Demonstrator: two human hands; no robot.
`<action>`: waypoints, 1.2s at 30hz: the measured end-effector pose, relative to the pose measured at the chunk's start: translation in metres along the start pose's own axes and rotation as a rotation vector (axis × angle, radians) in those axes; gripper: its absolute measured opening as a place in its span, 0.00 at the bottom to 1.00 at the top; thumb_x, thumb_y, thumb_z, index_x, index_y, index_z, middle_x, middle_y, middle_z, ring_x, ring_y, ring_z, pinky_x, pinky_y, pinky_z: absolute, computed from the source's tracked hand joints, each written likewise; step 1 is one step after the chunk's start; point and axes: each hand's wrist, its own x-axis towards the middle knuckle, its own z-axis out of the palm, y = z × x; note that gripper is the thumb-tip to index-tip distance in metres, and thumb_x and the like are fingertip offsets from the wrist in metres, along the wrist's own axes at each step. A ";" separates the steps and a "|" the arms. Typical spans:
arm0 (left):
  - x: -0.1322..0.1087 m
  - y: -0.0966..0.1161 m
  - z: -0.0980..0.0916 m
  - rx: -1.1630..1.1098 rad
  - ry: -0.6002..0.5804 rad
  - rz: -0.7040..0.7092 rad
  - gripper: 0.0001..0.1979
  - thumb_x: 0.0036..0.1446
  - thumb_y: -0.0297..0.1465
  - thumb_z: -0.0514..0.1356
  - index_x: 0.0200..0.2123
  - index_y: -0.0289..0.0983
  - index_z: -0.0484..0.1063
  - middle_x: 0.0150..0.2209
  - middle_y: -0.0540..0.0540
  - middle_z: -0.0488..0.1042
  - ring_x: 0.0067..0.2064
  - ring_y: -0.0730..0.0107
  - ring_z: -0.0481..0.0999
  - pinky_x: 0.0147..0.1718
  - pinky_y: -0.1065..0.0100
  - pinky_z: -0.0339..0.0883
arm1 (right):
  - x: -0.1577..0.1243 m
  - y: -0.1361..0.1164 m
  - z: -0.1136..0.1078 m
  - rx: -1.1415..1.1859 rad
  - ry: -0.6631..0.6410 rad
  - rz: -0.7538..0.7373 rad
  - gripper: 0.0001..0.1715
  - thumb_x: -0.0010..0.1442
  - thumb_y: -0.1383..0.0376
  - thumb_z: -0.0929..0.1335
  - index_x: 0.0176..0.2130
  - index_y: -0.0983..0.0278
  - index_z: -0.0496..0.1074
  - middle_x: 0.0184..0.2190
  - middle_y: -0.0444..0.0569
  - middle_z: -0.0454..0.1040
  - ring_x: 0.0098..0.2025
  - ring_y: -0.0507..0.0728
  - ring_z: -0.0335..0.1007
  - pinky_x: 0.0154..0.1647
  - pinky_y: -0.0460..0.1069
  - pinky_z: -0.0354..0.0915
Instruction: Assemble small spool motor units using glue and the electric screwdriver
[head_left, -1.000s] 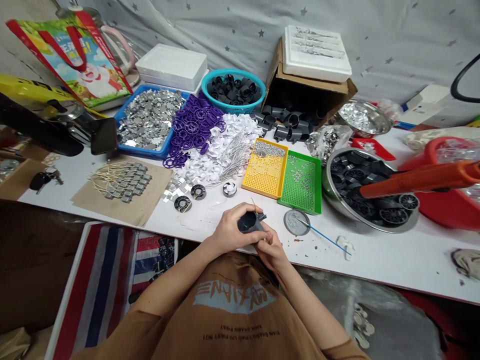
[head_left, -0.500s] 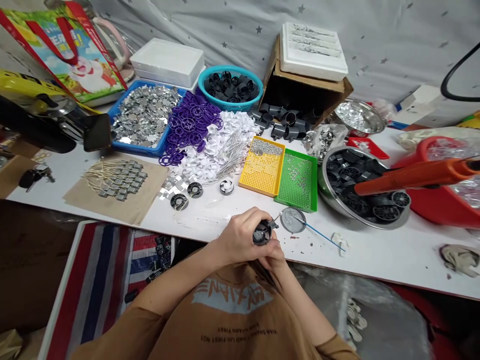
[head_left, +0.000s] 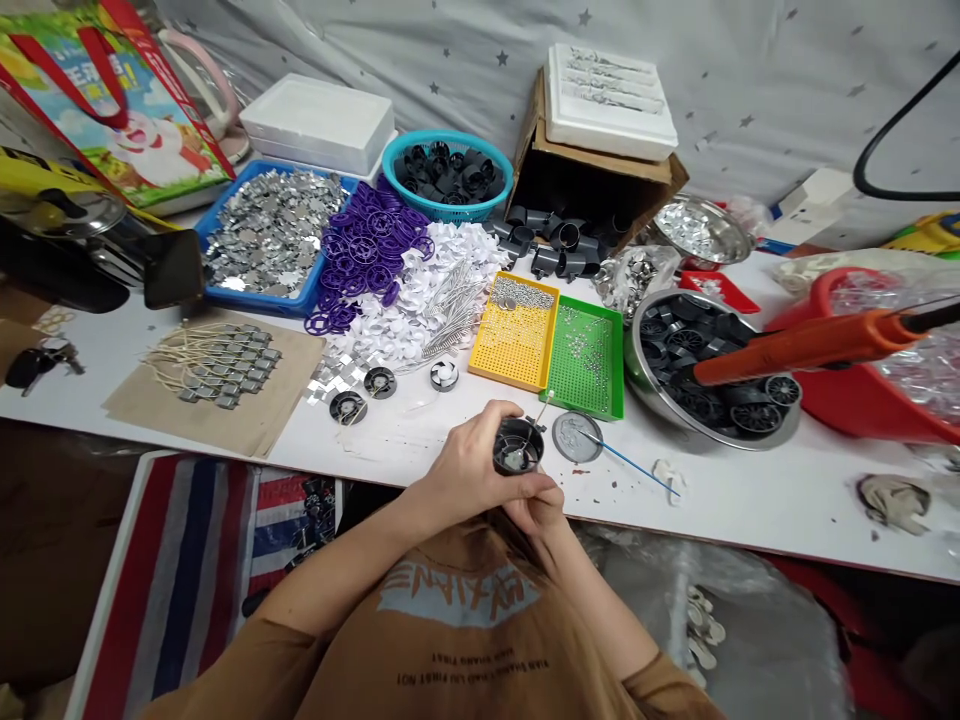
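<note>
My left hand point(head_left: 471, 462) is wrapped round a black round housing point(head_left: 517, 447), whose open top faces up toward me. Something small, too small to name, shows inside it. My right hand point(head_left: 538, 505) is just below and to the right, its fingers curled against the underside of the housing, partly hidden. A thin pale wire stands up at the housing's right edge. Right of the hands lies a grey round dish point(head_left: 577, 437) with a blue stick point(head_left: 637, 468) resting on its rim.
Green point(head_left: 616, 385) and yellow point(head_left: 510, 380) trays of small metal parts stand beyond the hands. Fan-like parts point(head_left: 379, 382) and motors with wires point(head_left: 236, 365) lie left. An orange tool point(head_left: 810, 350) extends over a steel bowl point(head_left: 784, 435) at right.
The black housing has tipped so its open top faces me more. My left hand has shifted slightly left and opened its grip around it. The whole view has shifted a little.
</note>
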 end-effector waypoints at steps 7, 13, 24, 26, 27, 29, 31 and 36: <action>-0.006 -0.009 0.000 -0.039 0.129 0.062 0.27 0.46 0.47 0.67 0.44 0.38 0.65 0.39 0.45 0.75 0.41 0.63 0.76 0.42 0.64 0.71 | 0.007 -0.009 0.010 -0.051 0.025 0.032 0.38 0.30 0.40 0.76 0.36 0.60 0.71 0.32 0.50 0.76 0.33 0.63 0.75 0.39 0.58 0.74; -0.006 -0.012 0.008 -0.025 0.207 0.041 0.23 0.44 0.43 0.67 0.41 0.39 0.65 0.36 0.47 0.75 0.38 0.64 0.77 0.40 0.64 0.72 | 0.006 -0.013 0.017 -0.100 0.037 0.012 0.36 0.32 0.41 0.76 0.33 0.62 0.70 0.27 0.48 0.74 0.29 0.59 0.72 0.36 0.55 0.72; -0.001 -0.019 0.005 -0.048 0.219 0.032 0.24 0.49 0.46 0.64 0.44 0.38 0.66 0.41 0.43 0.74 0.44 0.60 0.74 0.46 0.61 0.69 | 0.009 -0.012 0.021 -0.092 0.034 -0.020 0.39 0.39 0.40 0.74 0.41 0.63 0.73 0.35 0.52 0.76 0.37 0.61 0.73 0.44 0.56 0.71; 0.003 -0.024 -0.002 -0.050 0.270 0.045 0.25 0.50 0.44 0.64 0.47 0.37 0.65 0.46 0.41 0.71 0.49 0.59 0.72 0.50 0.60 0.66 | 0.011 -0.016 0.024 -0.146 0.078 -0.047 0.37 0.43 0.43 0.74 0.44 0.63 0.72 0.37 0.52 0.76 0.38 0.59 0.73 0.43 0.55 0.71; 0.005 -0.028 -0.005 -0.057 0.300 0.038 0.24 0.51 0.43 0.64 0.48 0.37 0.65 0.47 0.41 0.70 0.50 0.59 0.71 0.50 0.59 0.66 | 0.011 -0.019 0.025 -0.185 0.099 -0.066 0.36 0.43 0.45 0.75 0.46 0.63 0.72 0.38 0.52 0.76 0.38 0.59 0.73 0.42 0.54 0.71; 0.008 -0.037 -0.009 -0.145 0.331 -0.022 0.20 0.54 0.41 0.62 0.47 0.37 0.65 0.44 0.42 0.70 0.47 0.61 0.71 0.47 0.62 0.66 | 0.011 -0.027 0.027 -0.261 0.088 -0.096 0.36 0.44 0.50 0.77 0.49 0.62 0.70 0.40 0.51 0.76 0.38 0.57 0.73 0.41 0.53 0.72; 0.009 -0.046 -0.009 -0.362 0.336 -0.123 0.15 0.59 0.41 0.57 0.44 0.38 0.65 0.39 0.45 0.71 0.41 0.66 0.72 0.41 0.65 0.67 | 0.012 -0.035 0.028 -0.303 0.000 -0.127 0.38 0.43 0.53 0.78 0.52 0.61 0.69 0.46 0.53 0.74 0.43 0.58 0.73 0.44 0.52 0.72; 0.004 -0.059 0.000 -0.786 0.303 -0.257 0.14 0.60 0.43 0.55 0.41 0.38 0.64 0.36 0.47 0.70 0.37 0.69 0.72 0.37 0.68 0.66 | 0.020 -0.045 0.029 -0.309 -0.184 -0.159 0.46 0.45 0.56 0.78 0.60 0.54 0.63 0.63 0.53 0.60 0.61 0.61 0.60 0.59 0.55 0.65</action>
